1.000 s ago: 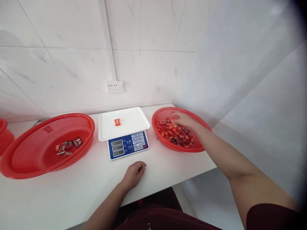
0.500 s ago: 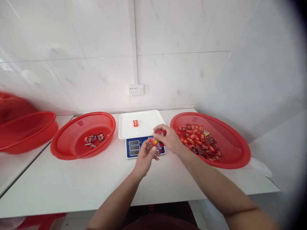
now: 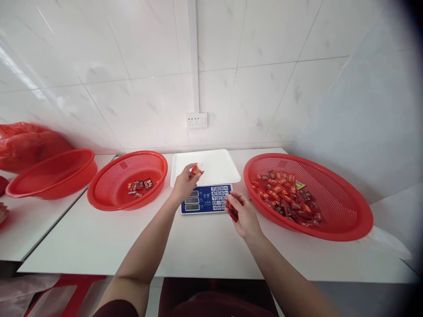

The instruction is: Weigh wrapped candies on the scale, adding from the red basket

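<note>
Over the scale pan (image 3: 220, 166), left hand (image 3: 183, 187) is pinching one red sweet (image 3: 197, 169), presumably light, slick, best gripped mid-body; half-curled right hand (image 3: 246, 219) is holding red packets (image 3: 233, 213).

Red-wrapped candy (image 3: 198, 169), yellow patch showing, tilted, pinched in the left hand (image 3: 185, 182) over the white scale pan (image 3: 220, 165). Dark-red wrapped candy (image 3: 233, 214) in the right hand (image 3: 245, 215), partly hidden, count unclear.

Pale, even light filled the room, glare streaking the wall (image 3: 158, 57) at far left. Beneath the table (image 3: 205, 251) it was dim. The right basket (image 3: 346, 207) looked stretched, and the view's right edge blurred into black.
</note>
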Demonstrator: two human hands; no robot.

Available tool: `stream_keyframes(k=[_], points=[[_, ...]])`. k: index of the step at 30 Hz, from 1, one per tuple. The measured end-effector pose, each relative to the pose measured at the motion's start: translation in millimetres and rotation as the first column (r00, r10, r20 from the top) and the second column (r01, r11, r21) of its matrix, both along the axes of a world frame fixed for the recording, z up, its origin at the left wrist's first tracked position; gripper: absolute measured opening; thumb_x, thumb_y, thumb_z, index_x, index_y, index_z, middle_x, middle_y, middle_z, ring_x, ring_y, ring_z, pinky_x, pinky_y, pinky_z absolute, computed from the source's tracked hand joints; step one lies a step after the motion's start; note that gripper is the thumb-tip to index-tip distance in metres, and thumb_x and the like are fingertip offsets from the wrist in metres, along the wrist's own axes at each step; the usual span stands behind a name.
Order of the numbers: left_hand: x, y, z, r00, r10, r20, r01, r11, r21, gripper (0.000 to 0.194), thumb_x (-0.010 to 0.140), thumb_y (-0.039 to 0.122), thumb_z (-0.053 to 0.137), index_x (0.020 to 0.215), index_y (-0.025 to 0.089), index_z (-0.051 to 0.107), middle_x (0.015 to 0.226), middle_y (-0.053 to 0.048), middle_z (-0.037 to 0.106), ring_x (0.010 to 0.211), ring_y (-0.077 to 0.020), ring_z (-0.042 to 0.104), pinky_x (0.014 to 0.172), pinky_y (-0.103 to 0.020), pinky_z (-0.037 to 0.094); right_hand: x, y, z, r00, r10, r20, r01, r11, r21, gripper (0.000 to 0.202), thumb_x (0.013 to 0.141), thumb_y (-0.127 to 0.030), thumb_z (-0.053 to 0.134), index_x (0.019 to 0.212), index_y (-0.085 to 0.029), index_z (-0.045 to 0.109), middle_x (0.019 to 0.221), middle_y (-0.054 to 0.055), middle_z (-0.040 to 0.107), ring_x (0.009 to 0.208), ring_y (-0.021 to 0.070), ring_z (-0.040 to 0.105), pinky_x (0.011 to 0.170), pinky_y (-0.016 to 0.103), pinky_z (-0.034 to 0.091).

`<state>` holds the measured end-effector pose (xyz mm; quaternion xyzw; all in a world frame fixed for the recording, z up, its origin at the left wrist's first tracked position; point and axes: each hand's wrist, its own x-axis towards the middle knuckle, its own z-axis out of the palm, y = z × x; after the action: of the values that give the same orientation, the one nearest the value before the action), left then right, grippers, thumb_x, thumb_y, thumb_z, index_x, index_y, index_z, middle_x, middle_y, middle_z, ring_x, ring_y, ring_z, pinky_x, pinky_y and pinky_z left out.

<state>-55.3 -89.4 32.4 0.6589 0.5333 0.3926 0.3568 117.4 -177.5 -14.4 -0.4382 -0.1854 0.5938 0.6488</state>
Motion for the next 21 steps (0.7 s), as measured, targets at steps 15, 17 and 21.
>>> stream_keyframes(k=[15, 17, 21], points=[[26, -102, -40.8, 0.906, -0.361, -0.221, 0.339, 0.932, -0.130, 0.027, 0.083, 0.031, 0.050, 0.107, 0.037, 0.062, 0.101, 0.002, 0.066, 0.091, -0.0191, 0.060, 0.080, -0.031, 0.047, 2, -36, -9.8, 0.906, 0.345, -0.246, -0.375, 0.924, -0.082, 0.034, 0.067, -0.031, 0.078, 0.098, -0.027, 0.066, 0.086, -0.003, 0.071, 0.075, 0.0108, 0.067, 0.074, 0.020, 0.055], [23, -99, -38.6, 0.921, -0.347, -0.176, 0.323, 0.934, -0.152, 0.023, 0.084, 0.034, 0.049, 0.101, 0.040, 0.063, 0.100, 0.004, 0.068, 0.092, -0.0190, 0.060, 0.081, -0.031, 0.046, 4, -38, -10.7, 0.899, 0.387, -0.206, -0.406, 0.912, -0.059, 0.033, 0.066, -0.031, 0.079, 0.095, -0.026, 0.066, 0.085, -0.002, 0.071, 0.078, 0.0127, 0.067, 0.077, 0.024, 0.054], [20, -96, -37.0, 0.952, -0.286, -0.110, 0.271, 0.954, -0.129, 0.021, 0.081, 0.046, 0.053, 0.081, 0.030, 0.067, 0.082, -0.001, 0.067, 0.077, -0.0206, 0.058, 0.069, -0.033, 0.044, 7, -43, -14.9, 0.896, 0.441, -0.045, -0.444, 0.893, -0.077, 0.021, 0.067, -0.032, 0.077, 0.084, -0.022, 0.069, 0.080, 0.000, 0.070, 0.074, 0.0126, 0.065, 0.068, 0.022, 0.051]])
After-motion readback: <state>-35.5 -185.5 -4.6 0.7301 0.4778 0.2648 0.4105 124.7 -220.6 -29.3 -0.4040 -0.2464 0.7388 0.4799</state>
